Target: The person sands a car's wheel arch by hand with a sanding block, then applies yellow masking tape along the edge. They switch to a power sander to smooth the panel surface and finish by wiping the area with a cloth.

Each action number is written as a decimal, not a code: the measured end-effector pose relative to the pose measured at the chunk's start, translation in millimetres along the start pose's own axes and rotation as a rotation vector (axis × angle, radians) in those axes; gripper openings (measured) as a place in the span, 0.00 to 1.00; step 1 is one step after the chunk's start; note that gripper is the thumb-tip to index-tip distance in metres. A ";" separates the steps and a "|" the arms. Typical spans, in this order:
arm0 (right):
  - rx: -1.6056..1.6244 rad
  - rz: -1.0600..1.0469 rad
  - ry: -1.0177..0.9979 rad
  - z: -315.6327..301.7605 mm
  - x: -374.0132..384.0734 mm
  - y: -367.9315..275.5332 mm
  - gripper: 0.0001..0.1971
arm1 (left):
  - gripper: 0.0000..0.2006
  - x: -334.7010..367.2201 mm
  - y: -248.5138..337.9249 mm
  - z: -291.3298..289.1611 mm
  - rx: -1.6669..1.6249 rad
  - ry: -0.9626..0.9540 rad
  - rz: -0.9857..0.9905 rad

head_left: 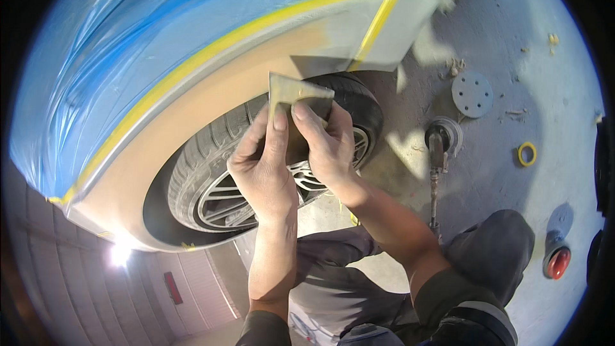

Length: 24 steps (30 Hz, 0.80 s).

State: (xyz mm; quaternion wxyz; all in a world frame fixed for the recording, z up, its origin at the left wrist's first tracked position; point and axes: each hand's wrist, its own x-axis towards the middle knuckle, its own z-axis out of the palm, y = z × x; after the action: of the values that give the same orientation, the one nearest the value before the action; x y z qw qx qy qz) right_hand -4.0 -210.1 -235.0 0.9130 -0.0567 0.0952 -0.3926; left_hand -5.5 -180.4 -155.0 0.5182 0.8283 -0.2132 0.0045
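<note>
Between both hands is a thin, flat beige sheet [282, 88] with a straight top edge and a dark area on its lower right, perhaps shadow. My left hand [266, 170] pinches its lower left part between thumb and fingers. On its lower right side, my right hand [330, 144] grips it with the thumb in front. Most fingertips are hidden behind the sheet. Just beyond the hands are a car wheel's tire [208, 147] and an orange-beige, sanded-looking wheel arch fender [186, 112].
Blue plastic film [147, 32] edged with yellow masking tape [211, 51] covers the upper bodywork. On the floor at right lie a perforated sanding disc [472, 94], a sander [442, 138] with its hose, a yellow tape roll [526, 154] and a red-topped round object [558, 263].
</note>
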 end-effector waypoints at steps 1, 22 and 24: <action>0.022 -0.007 -0.056 1.8 -2.9 -6.1 0.13 | 0.12 -2.5 4.7 -9.1 0.008 -0.034 0.023; -0.690 -0.091 -0.828 121.4 -90.3 -5.1 0.10 | 0.05 -37.9 8.7 -211.8 -0.439 -0.065 0.239; -0.702 -0.047 -0.812 140.7 -104.0 -1.5 0.10 | 0.05 -32.1 13.0 -228.6 -0.433 -0.056 0.290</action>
State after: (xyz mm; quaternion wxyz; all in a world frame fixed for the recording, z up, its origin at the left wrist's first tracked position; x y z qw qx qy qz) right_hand -44.4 -131.4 -84.0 0.7935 -0.5081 -0.1413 -0.3038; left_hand 9.5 22.6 -45.4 0.6714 0.6585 -0.3399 0.0101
